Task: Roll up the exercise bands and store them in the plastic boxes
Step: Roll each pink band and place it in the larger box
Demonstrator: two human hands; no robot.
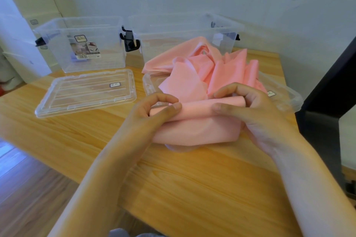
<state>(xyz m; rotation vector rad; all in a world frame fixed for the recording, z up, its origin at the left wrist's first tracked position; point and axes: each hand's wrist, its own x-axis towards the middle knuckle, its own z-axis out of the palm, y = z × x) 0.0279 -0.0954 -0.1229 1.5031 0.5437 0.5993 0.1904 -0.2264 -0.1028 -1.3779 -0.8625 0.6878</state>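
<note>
- Left box (82, 44): clear plastic, open-topped, upright at the far left of the desk (192, 188). It has black latches at both ends and a printed label on the near wall. A lilac shape shows low down through the wall; what it is cannot be told.
- Left lid (86, 94): clear, lying flat on the desk just in front of the left box.
- Right box (183, 32): clear, open-topped, beside the left box against the wall.
- Left hand (154, 109): grip narrow, thumb and curled fingers pinching the left end of the rolled section.
- Exercise band (202, 75): pink, heaped loosely on the desk in front of the right box and outside both boxes. Its near end is wound into a short roll (196, 107) held level between the hands.
- Right hand (256, 109): grip narrow, fingers curled over the right end of the roll, thumb in front.
- Right lid (285, 98): clear, lying mostly beneath the heaped band, with edges showing on either side.
- Dark frame (331, 102): stands at the desk's right edge.
</note>
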